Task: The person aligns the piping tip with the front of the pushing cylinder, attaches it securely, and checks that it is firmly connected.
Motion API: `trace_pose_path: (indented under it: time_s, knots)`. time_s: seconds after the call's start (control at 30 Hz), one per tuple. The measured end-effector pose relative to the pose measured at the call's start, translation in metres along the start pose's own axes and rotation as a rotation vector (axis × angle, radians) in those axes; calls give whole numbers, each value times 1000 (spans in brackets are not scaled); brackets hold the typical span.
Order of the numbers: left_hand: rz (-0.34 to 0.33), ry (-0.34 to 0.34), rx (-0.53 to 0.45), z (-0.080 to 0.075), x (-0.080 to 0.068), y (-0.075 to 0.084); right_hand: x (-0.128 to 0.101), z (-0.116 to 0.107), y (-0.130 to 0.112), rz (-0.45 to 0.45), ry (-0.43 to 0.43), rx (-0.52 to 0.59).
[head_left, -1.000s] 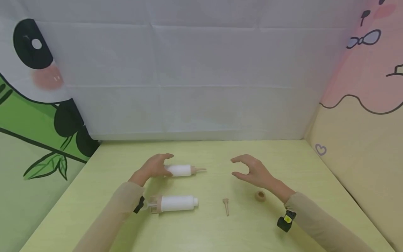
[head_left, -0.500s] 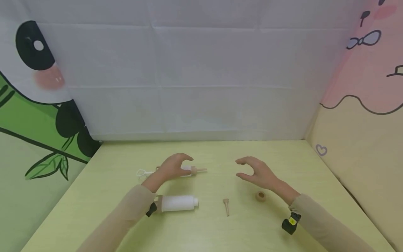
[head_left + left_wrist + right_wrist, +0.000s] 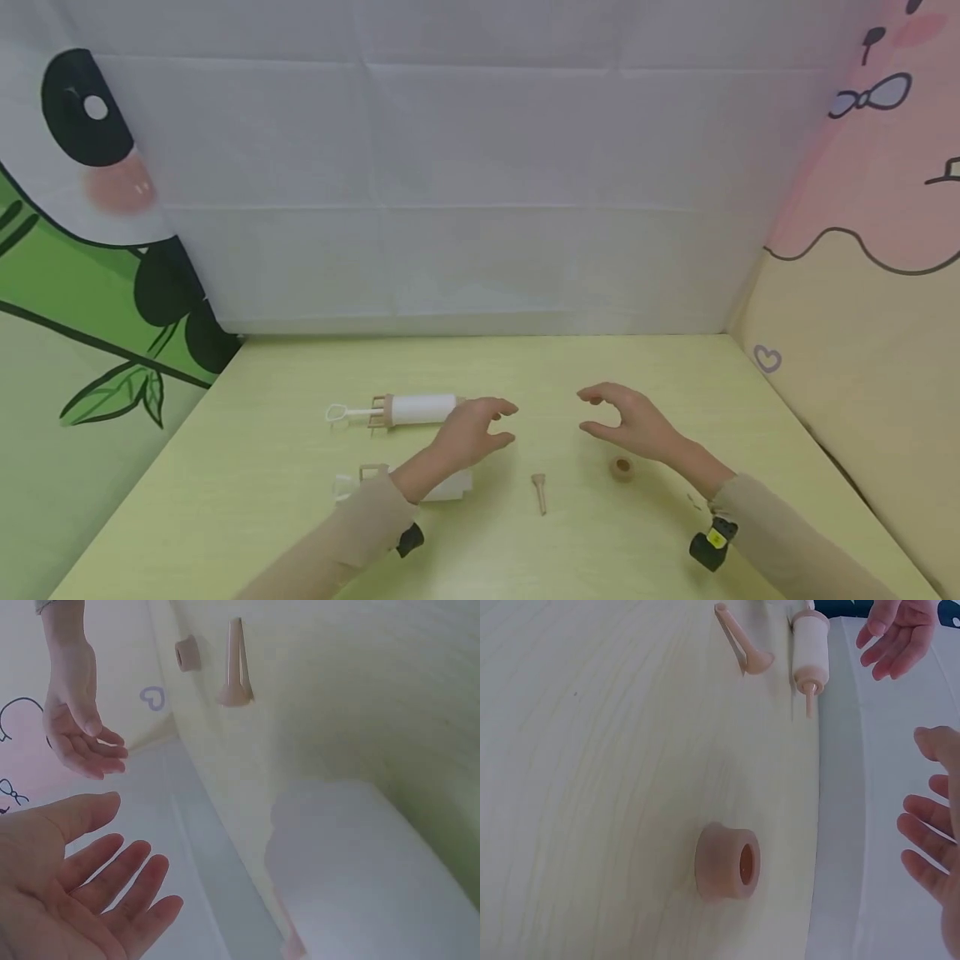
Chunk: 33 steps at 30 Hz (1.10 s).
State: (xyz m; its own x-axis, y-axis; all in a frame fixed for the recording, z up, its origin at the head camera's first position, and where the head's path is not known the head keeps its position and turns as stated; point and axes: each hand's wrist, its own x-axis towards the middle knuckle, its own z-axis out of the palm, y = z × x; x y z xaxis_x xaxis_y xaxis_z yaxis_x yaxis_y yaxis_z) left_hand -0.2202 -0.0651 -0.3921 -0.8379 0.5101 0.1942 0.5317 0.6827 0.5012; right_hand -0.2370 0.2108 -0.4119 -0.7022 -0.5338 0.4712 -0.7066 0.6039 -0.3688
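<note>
My left hand (image 3: 476, 433) hovers over the table with thumb and fingers apart, holding nothing. Facing it across a gap, my right hand (image 3: 630, 421) also has parted fingers and holds nothing. A white-barrelled icing syringe (image 3: 422, 409) with a ring-handled plunger lies at the back; the left hand covers its tip in the head view. Its slim beige nozzle (image 3: 810, 705) shows in the right wrist view. Partly hidden under the left forearm lies another syringe (image 3: 453, 486). A loose beige nozzle (image 3: 540, 493) lies between the hands, and a beige ring-shaped cap (image 3: 621, 468) sits below the right hand.
All these parts lie on a pale yellow tabletop (image 3: 517, 550). A white cloth wall (image 3: 480, 192) stands behind it, with printed cartoon panels on the left and right sides. Black wrist cameras are strapped to both sleeves.
The left hand has come away from the back syringe, moving right and toward the person, uncovering its handle and barrel. The right hand has drifted slightly right and nearer the person.
</note>
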Motion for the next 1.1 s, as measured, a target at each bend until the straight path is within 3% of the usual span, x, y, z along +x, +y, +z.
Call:
trace_pose_path:
  time_s: [0.2,0.43,0.63,0.9,1.1]
  knots:
    - [-1,-9,-38,19,2,10,-8,-1,4,30,-30,20]
    - [3,-80,-62,38,6,20,-14,-1,6,90,-62,66]
    - [-62,-131,-57,53,2,22,-16,-1,4,113,-82,81]
    - [-102,-132,-104,66,-4,17,-18,0,4,115,-86,85]
    - [-95,-104,-104,71,-3,14,-18,1,4,121,-97,99]
